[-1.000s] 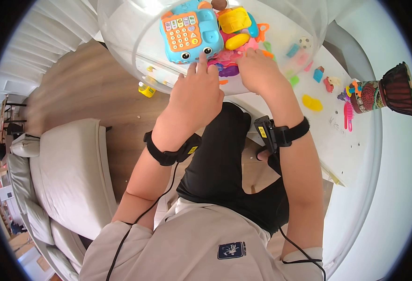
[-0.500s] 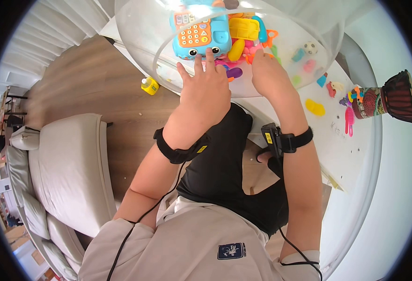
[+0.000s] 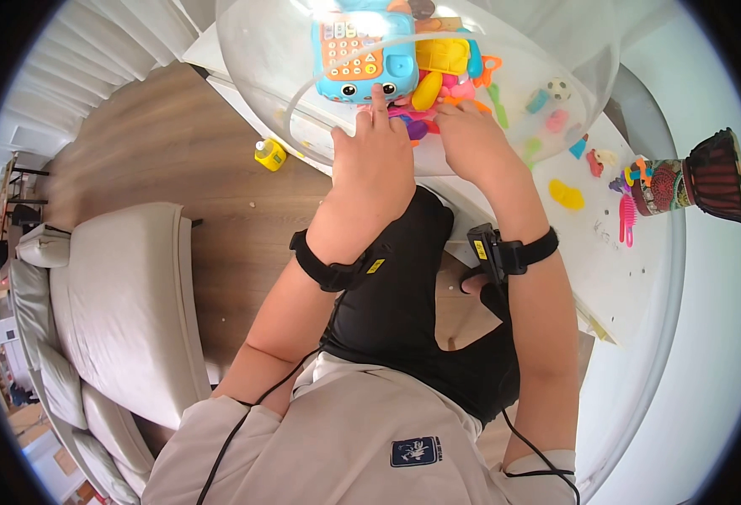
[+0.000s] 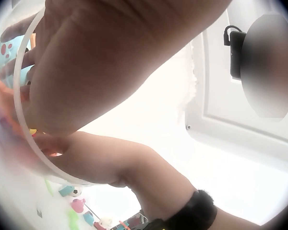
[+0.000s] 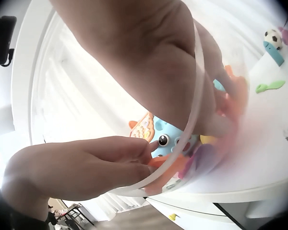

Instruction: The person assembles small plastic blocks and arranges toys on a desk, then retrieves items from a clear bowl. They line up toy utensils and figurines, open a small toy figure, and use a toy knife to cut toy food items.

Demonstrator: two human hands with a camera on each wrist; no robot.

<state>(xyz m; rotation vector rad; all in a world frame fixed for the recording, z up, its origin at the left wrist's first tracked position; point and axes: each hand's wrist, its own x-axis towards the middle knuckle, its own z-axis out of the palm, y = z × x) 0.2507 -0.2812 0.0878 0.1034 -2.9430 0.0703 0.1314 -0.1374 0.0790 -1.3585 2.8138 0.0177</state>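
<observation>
The white table carries a large clear tub, its rim crossing in front of both hands in the wrist views. The blue toy phone is the largest toy noted; its orange keypad faces up and its two eyes lie toward the person.

The left hand is directly in front of the phone. One finger extends to the eye at the phone's right side; contact cannot be confirmed. The right wrist view shows an orange piece at this hand's thumb and fingertips; whether they pinch it cannot be told.

The right hand is at the near edge of the toy pile, to the right of the phone and apart from it. Its fingers reach down beside an orange toy part. Whether they are apart, together or clamped on something cannot be determined.

A yellow tray lies just right of the phone, beyond the right hand. A rounded yellow piece rests between tray and hands, and a purple piece lies between the two hands. Smaller still, a toy football sits to the right, well apart from both hands.
</observation>
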